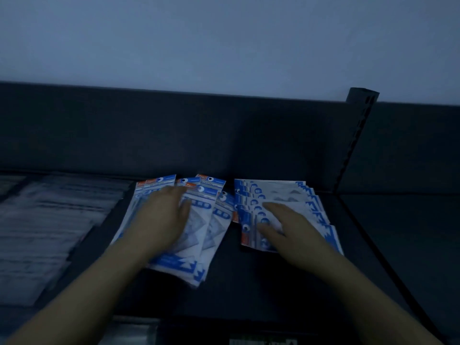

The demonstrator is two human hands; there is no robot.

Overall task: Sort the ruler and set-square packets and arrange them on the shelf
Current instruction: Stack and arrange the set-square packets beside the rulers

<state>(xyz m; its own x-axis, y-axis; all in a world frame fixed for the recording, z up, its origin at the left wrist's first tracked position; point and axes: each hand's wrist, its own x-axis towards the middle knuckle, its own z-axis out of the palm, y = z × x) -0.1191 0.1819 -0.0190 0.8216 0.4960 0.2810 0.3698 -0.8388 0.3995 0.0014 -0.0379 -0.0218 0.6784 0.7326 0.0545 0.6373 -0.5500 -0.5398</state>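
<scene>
Resting palm-down on a fanned spread of blue-and-white plastic packets (220, 221), the left hand (161, 216) lies with its fingers stretched out and loosely together, holding nothing; its outline is smeared by blur, so the fingertips cannot be told apart. These packets lie lengthwise, their blue header strips towards the rear, overlapping one another like cards, and pale triangular shapes show through the clear fronts.

Just beside them to the right, with a narrow strip of bare surface between, sits a second group of the same blue-and-white packets (286, 192), turned sideways and stepped one over the next so that each blue edge peeks out. The right hand (295, 232) presses flat on the near part of this stepped pile, fingers straight and spread, thumb out to the left, gripping nothing.

Both groups lie on a dark flat shelf (236, 285) in very dim light. On its left part lies a broad heap of pale translucent plastic packets (49, 220), well apart from the left hand. A dark back panel (174, 135) rises behind everything, a slotted dark upright post (356, 135) stands at the rear right, and a plain pale wall (224, 41) fills the top of the view.
</scene>
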